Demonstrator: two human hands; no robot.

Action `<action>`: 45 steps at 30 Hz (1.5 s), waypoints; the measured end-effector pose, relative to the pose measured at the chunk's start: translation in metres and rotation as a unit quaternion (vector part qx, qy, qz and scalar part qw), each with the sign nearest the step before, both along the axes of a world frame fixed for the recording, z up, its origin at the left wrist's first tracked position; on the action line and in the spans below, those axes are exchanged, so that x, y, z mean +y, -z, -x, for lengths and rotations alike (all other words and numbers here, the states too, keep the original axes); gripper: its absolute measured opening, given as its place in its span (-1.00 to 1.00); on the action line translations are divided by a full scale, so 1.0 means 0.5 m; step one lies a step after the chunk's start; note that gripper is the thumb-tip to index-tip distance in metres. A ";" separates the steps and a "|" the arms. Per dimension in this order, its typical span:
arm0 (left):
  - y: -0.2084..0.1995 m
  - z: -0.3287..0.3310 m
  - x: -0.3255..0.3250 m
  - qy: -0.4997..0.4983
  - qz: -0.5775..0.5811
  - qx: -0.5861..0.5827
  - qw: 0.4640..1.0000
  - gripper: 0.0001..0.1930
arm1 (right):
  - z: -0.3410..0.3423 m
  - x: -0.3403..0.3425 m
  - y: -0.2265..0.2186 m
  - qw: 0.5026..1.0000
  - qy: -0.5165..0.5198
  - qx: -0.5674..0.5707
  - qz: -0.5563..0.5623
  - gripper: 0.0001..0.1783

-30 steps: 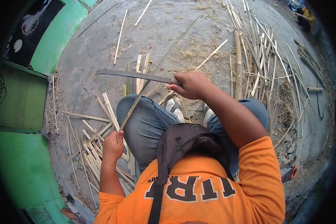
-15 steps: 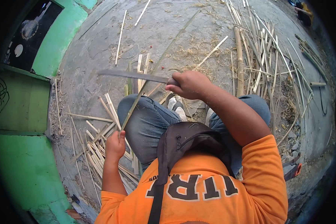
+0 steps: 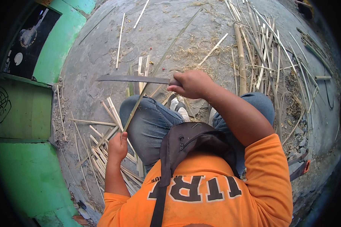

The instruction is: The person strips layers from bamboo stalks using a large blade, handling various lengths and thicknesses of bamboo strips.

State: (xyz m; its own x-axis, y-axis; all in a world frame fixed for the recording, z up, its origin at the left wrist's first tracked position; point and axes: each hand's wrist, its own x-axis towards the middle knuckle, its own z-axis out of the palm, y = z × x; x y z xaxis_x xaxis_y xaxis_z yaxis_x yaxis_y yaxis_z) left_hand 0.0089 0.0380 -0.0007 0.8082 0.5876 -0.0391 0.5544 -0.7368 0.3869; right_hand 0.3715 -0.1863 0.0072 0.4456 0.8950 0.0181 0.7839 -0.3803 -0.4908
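Observation:
My right hand (image 3: 192,84) is closed round the handle of a long-bladed knife (image 3: 134,78), whose dark blade points left. Beneath the blade runs a long greenish bamboo strip (image 3: 159,63), slanting from my left hand up to the far middle of the floor. My left hand (image 3: 118,145) grips its near end beside my left knee. The blade crosses over the strip; whether the two touch I cannot tell. Several pale split bamboo strips (image 3: 99,157) lie in a heap next to my left forearm.
A bamboo pole (image 3: 240,60) and a spread of loose strips (image 3: 267,56) lie on the right. Fibre shavings (image 3: 191,51) litter the concrete floor. A green wall (image 3: 26,174) stands on the left. A tool with an orange-ended handle (image 3: 301,170) lies at my right elbow.
The knife blade has tilted slightly, its tip a little lower and further left. My hands keep nearly the same places, and the view has shifted slightly.

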 end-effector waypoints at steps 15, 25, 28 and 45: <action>-0.004 -0.006 0.010 0.021 -0.031 0.006 0.999 -0.32 | -0.018 0.003 0.033 1.000 -0.001 -0.001 -0.023 -0.36; 0.012 0.004 0.024 0.019 -0.034 0.012 0.999 -0.30 | -0.031 0.011 0.044 0.998 0.033 0.032 -0.047 -0.36; 0.014 0.012 0.026 0.016 -0.016 0.002 1.000 -0.30 | -0.034 0.005 0.030 0.999 0.001 -0.006 -0.043 -0.36; 0.009 -0.008 0.016 0.023 -0.012 -0.012 1.000 -0.32 | -0.139 -0.030 0.048 0.983 0.155 0.036 -0.095 -0.41</action>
State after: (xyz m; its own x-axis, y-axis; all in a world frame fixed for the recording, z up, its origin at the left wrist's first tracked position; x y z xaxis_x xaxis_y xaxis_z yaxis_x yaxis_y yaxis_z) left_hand 0.0127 0.0458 -0.0052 0.8354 0.5496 -0.0051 0.5096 -0.7711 0.3818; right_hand 0.4408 -0.2013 -0.0166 0.7021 0.7000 0.1306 0.6057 -0.4906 -0.6264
